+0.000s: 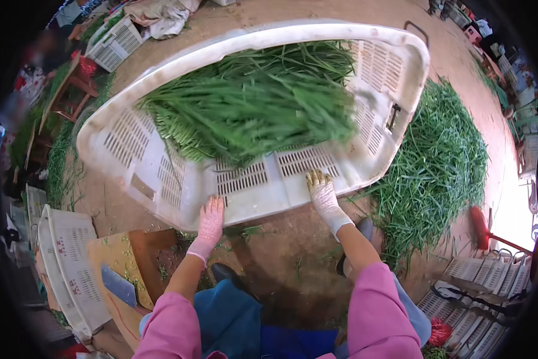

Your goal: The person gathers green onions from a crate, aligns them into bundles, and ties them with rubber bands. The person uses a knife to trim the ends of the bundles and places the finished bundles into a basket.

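Note:
In front of me is a large white plastic crate (245,203) with slotted walls, its mouth facing me. A thick bundle of long green leafy stalks (251,113) lies inside; part of it is smeared by motion. My left hand (211,222), in a pale pink glove, has its fingers over the crate's near rim. Further right along that same rim, my right hand (322,194) hooks its stained, gloved fingers over the edge. Both thumbs are hidden.
A big heap of loose green stalks (436,167) covers the floor at right. Stacked white crates (71,269) and a wooden stool with a blue blade-like plate (119,285) stand at lower left. A red broom (479,227) lies at far right, near more crates (478,293).

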`<control>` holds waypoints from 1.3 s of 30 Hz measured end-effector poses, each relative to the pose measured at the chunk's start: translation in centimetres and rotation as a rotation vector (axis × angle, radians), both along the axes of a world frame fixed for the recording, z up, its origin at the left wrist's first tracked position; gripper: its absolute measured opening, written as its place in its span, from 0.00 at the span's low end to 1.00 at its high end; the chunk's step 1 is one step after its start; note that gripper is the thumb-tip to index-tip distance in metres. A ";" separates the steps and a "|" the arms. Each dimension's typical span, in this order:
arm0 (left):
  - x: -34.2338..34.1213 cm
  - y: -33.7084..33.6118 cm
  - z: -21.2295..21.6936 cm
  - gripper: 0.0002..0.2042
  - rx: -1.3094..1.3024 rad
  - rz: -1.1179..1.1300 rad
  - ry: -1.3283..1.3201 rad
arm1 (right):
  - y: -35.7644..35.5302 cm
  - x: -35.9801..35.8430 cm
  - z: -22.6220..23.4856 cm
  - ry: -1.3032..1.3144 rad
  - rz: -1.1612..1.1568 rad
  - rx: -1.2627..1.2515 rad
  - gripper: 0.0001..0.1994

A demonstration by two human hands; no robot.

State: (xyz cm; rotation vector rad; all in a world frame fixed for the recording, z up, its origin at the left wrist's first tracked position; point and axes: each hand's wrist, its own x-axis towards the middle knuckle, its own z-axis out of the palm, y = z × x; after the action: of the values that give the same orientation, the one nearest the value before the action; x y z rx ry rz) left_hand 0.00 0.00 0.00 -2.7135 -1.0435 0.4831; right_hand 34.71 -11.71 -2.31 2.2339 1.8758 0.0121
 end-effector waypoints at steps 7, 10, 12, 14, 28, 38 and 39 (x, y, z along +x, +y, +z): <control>0.8 -1.8 -5.8 0.26 0.020 0.073 0.113 | -1.8 -1.0 -7.8 0.148 -0.046 -0.132 0.17; 2.5 -1.7 -5.1 0.20 -0.183 0.176 0.295 | -1.5 -1.1 -5.8 0.125 -0.063 -0.270 0.19; 2.2 -0.5 -5.3 0.22 -0.263 0.175 0.392 | -1.6 -0.9 -3.5 0.096 -0.054 -0.343 0.20; 1.4 0.1 -6.8 0.27 -0.316 0.198 0.331 | -1.9 -1.1 -3.6 0.113 -0.042 -0.334 0.20; 6.4 -1.8 6.3 0.30 -0.938 0.054 0.347 | -9.3 -4.3 -1.7 0.442 0.253 -0.434 0.31; 18.4 16.2 20.0 0.18 -0.241 -0.029 -0.581 | 4.8 -1.1 16.5 1.575 0.563 -0.687 0.13; 17.1 18.8 19.6 0.18 -0.145 0.021 -0.490 | 7.2 0.9 20.0 1.274 0.388 -0.345 0.14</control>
State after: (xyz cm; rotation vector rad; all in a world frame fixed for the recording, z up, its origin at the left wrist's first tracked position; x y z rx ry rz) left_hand 17.11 18.77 19.58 -3.0349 -1.1824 -0.1234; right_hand 35.66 -4.50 17.68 1.6178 2.4594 -1.8567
